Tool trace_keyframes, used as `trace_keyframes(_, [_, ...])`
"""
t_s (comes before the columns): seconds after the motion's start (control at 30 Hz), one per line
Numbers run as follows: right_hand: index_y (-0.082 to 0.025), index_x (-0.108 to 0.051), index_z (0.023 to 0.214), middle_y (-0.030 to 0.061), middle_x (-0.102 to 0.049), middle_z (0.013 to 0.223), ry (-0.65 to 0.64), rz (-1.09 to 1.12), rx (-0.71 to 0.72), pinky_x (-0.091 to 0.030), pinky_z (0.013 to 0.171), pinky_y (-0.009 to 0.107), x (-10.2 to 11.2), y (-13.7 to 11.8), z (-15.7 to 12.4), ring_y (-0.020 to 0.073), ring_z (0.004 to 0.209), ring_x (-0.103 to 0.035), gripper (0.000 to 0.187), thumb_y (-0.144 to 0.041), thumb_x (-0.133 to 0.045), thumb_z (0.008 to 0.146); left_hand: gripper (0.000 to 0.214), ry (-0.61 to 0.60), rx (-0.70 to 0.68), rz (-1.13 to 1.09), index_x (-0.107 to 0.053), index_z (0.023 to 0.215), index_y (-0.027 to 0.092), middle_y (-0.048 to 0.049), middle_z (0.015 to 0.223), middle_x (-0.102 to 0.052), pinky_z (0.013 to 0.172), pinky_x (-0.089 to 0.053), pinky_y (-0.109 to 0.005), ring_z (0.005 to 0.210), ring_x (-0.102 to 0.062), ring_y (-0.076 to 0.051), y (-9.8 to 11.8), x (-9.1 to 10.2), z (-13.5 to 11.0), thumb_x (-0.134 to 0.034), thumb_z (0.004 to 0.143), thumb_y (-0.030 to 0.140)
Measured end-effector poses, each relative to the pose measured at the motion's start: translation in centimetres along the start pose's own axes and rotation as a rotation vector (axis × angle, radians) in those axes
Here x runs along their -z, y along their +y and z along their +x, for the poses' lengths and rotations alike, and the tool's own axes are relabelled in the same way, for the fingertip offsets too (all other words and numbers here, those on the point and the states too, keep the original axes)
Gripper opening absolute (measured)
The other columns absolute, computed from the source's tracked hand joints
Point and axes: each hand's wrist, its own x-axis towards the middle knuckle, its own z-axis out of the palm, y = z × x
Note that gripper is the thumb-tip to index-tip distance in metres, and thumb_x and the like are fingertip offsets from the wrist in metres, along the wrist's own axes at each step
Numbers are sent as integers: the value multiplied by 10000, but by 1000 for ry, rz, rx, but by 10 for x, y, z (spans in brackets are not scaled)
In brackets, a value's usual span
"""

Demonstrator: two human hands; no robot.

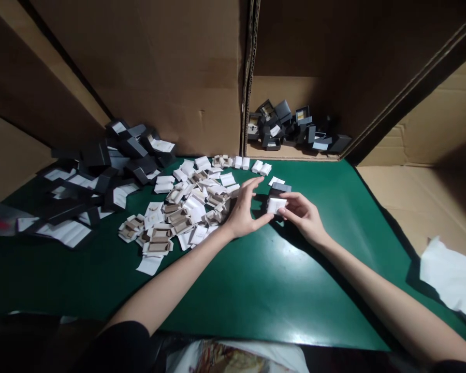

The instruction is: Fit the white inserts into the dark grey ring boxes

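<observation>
A small dark hinged box (pixel 281 187) with a white insert (pixel 276 205) in its front part is between my hands above the green table. My right hand (pixel 303 215) grips the box from the right, thumb and fingers pressed on it. My left hand (pixel 245 210) is open on the other side, fingers spread, its thumb tip close to or touching the white insert. Beside my left hand lies a heap of folded white card inserts (pixel 194 207), some showing brown insides. A loose white piece (pixel 276 181) lies just behind the box.
Black boxes with white papers (pixel 116 160) are piled at the back left. More small dark boxes (pixel 283 124) lie inside a cardboard carton (pixel 295 154) at the back. Cardboard walls (pixel 159 77) border the green table (pixel 225 295); a white sheet (pixel 450 274) lies at right.
</observation>
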Motion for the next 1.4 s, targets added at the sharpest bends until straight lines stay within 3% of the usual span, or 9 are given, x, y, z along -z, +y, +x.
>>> trace_keyframes(0.1, [-223,-618,1012,29,-654,838,-8,-4,-8,-506,617,292,0,-3,1,141,679,-588,370,-429,-726,725,943,-194,2,38,-119,1462,273,-127,1523,-214,1063,-390,-453,1384,-285,-307,-1,1,1,-699,718,252])
trace_keyframes(0.27, [-209,-606,873,-6,-613,673,-14,-6,-6,-501,585,292,0,-6,0,129,580,-565,310,-452,-722,719,928,-347,32,78,-105,1478,318,-72,1521,-269,1099,-364,-432,1355,-360,-277,5,4,3,-648,742,154])
trace_keyframes(0.43, [-207,-584,812,-18,-594,673,-22,-13,6,-477,540,272,1,-5,0,107,539,-533,293,-453,-718,725,884,-349,77,100,-171,1465,319,-83,1447,-352,1049,-412,-413,1302,-416,-275,7,5,4,-651,740,161])
trace_keyframes(0.6, [-207,-566,743,30,-610,788,168,-39,123,-498,611,290,4,0,3,150,708,-579,296,-459,-718,718,889,-341,122,118,-184,1466,284,-96,1301,-422,966,-461,-390,1081,-546,-230,4,3,3,-689,735,254])
trace_keyframes(0.7, [-221,-543,818,35,-588,828,232,-61,135,-486,569,283,6,2,5,152,702,-564,295,-463,-692,741,909,-339,140,126,-150,1476,297,-92,1257,-436,916,-481,-372,990,-572,-208,3,2,2,-695,749,339])
trace_keyframes(0.87, [-250,-558,1081,29,-533,865,189,-164,190,-497,602,301,6,0,3,151,709,-537,307,-415,-605,826,896,-365,130,159,-149,1477,299,-94,1250,-446,883,-484,-379,1001,-573,-233,3,2,2,-668,769,476])
trace_keyframes(1.03, [-224,-637,967,61,-601,907,222,-387,300,-485,744,355,5,-3,1,186,806,-552,211,-394,-560,868,879,-386,76,205,-159,1474,287,-97,1250,-472,942,-444,-421,1056,-549,-263,3,1,3,-648,778,507])
trace_keyframes(1.23, [-236,-647,892,41,-636,836,209,-515,364,-463,759,372,7,-6,0,191,778,-542,135,-349,-576,870,879,-404,52,226,-177,1472,251,-110,1255,-485,969,-422,-436,1126,-506,-289,4,2,4,-639,778,531])
trace_keyframes(1.4, [-240,-643,906,61,-577,921,217,-540,331,-469,774,376,8,-3,4,215,903,-534,127,-340,-585,853,873,-404,23,227,-193,1466,250,-106,1238,-505,979,-407,-442,1101,-516,-280,3,2,4,-645,773,531])
